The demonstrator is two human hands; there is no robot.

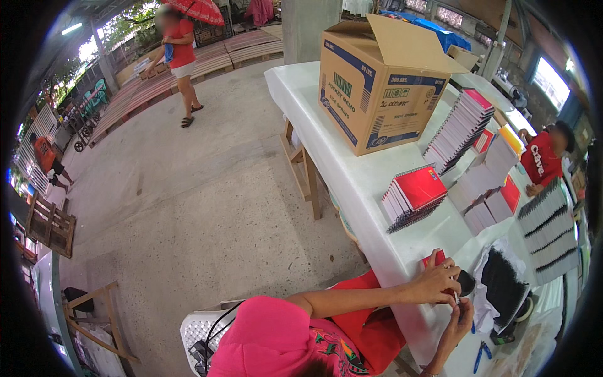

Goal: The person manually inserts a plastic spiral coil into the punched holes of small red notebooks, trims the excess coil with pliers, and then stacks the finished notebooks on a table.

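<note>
Over the table's near edge, a small red-covered notebook [433, 258] is mostly hidden under my fingers. My left hand [438, 281] lies across it with bent fingers, gripping it from above. Close against it, my right hand [460, 319] has its thumb and fingers pinched together at the notebook's lower edge; whatever is between those fingertips is too small to make out. A dark rounded thing [466, 283] sits just beside my left fingers. Right of my hands, a bundle of black spiral binding wires [504, 286] lies on white plastic. Blue-handled pliers [482, 357] rest near my right wrist.
Red spiral notebooks [419, 188] and a taller stack [458, 129] stand on the white-covered table [352, 182], near an open carton [377, 88]. More stacked notebooks [548, 229] are at right. A person in red [543, 157] sits across; another [182, 50] stands left.
</note>
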